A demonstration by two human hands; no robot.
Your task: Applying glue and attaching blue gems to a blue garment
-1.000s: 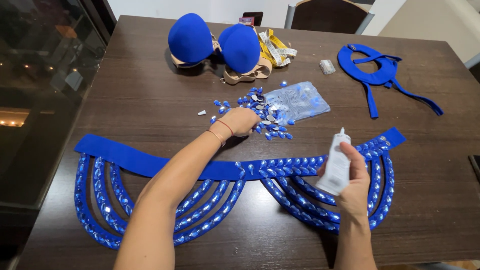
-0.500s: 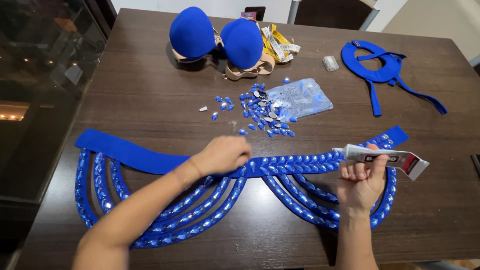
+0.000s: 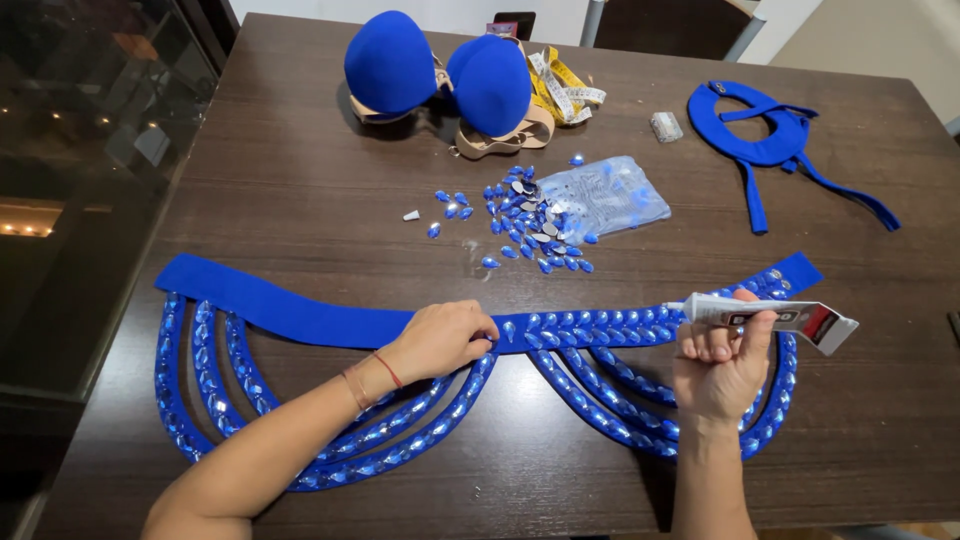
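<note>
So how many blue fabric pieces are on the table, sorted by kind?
Belt band with looped gem strands: 1
Padded bra with two blue cups: 1
Collar piece with straps: 1
Total: 3
The left hand presses the band; the right hand holds a glue tube.

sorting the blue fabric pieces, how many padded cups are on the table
2. The left cup and the right cup sit side by side at the table's far edge, ahead of both hands; none looks hidden.

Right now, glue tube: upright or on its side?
On its side. The right hand holds the glue tube horizontal above the blue jewelled belt, nozzle pointing left, crimped end to the right.
</note>
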